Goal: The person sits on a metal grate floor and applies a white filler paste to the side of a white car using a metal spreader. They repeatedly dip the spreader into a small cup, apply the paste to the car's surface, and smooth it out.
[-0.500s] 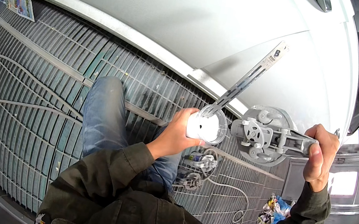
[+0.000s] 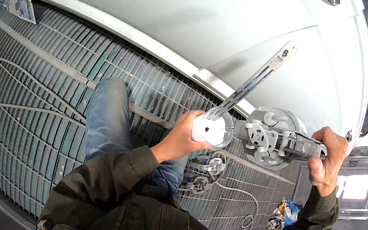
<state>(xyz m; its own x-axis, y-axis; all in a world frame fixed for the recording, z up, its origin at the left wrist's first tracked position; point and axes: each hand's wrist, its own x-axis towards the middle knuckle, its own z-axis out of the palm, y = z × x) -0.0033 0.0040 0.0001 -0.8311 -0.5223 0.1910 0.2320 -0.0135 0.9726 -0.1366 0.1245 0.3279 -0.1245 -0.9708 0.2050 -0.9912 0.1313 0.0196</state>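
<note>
My left hand (image 2: pixel 184 134) is closed round a clear plastic cup (image 2: pixel 223 141) containing white liquid (image 2: pixel 213 131). A flat, slotted metal mixing stick (image 2: pixel 261 74) stands in the cup and leans out toward the upper right. At the right, my right hand (image 2: pixel 328 159) grips the end of a grey-coated tool (image 2: pixel 259 137) with a wide round disc behind a jointed, knobbed mechanism; its exact kind I cannot make out. The tool's nose meets the cup's right rim in view; whether they touch I cannot tell.
A large white panel (image 2: pixel 163 8) rises in front. Below it lies a metal floor grating (image 2: pixel 33 133) with a pale hose (image 2: pixel 23 107) across it. Two similar grey devices (image 2: pixel 203 172) rest near my knee. Crumpled paper and blue plastic (image 2: pixel 284 214) lie at the right.
The grey tool has shifted slightly left, its nose now at the cup's rim, and its angle has changed a little. My left hand and the cup have barely moved.
</note>
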